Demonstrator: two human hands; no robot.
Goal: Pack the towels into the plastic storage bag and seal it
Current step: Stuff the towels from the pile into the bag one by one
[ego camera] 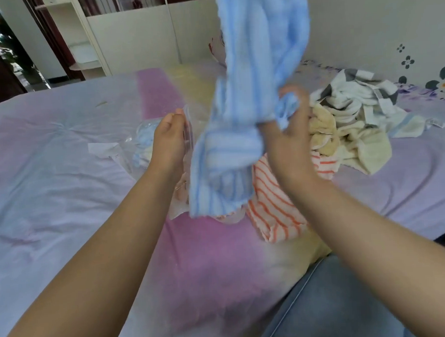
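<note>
A long light-blue striped towel (pixel 257 63) hangs in the air above the bed, blurred by motion. My right hand (pixel 289 136) grips it around its middle. My left hand (pixel 168 140) pinches the rim of a clear plastic storage bag (pixel 188 134) and holds it up beside the towel's lower end. An orange-and-white striped towel (pixel 275 206) lies under the blue one. Cream towels (pixel 343 138) and a grey-and-white patterned towel (pixel 362 94) sit in a heap to the right.
Everything lies on a bed with a lilac, pink and yellow sheet (pixel 61 164). Another clear bag with blue cloth inside (pixel 142 139) lies behind my left hand. A white shelf unit (pixel 132 36) stands beyond the bed. My knee in jeans (pixel 334 299) is at bottom right.
</note>
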